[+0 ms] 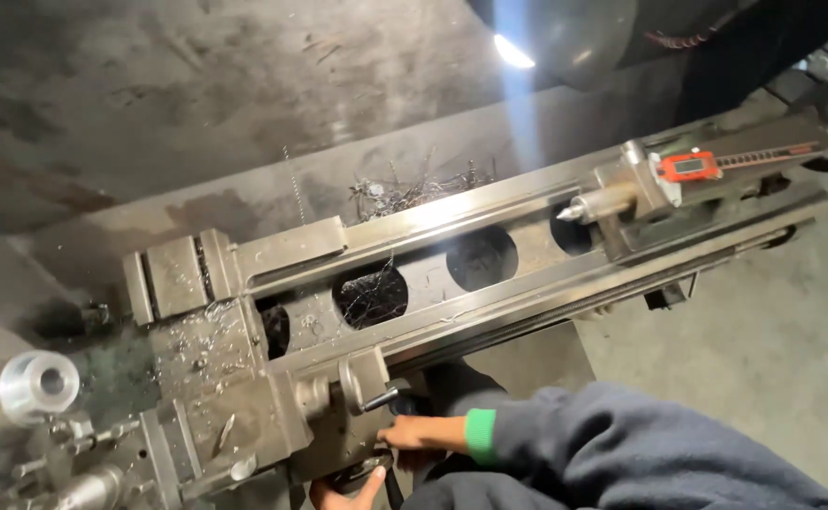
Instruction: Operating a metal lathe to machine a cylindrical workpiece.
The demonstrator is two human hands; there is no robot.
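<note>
A grey, oil-stained metal lathe (452, 274) is seen from above, its bed running diagonally from lower left to upper right. The right hand (421, 434), in a dark blue sleeve with a green cuff (480, 435), is closed around a dark control handle (390, 463) on the front of the grey steel carriage apron (338, 425). The left hand (343, 491) is seen only in part at the bottom edge, touching the same area from below; its grip cannot be told. A bright, hollow aluminium cylinder (22, 387) is held at the far left. Tangled swarf (405, 194) lies behind the bed. The tailstock (622, 203), with a red-cased digital readout (688, 167), sits at upper right.
</note>
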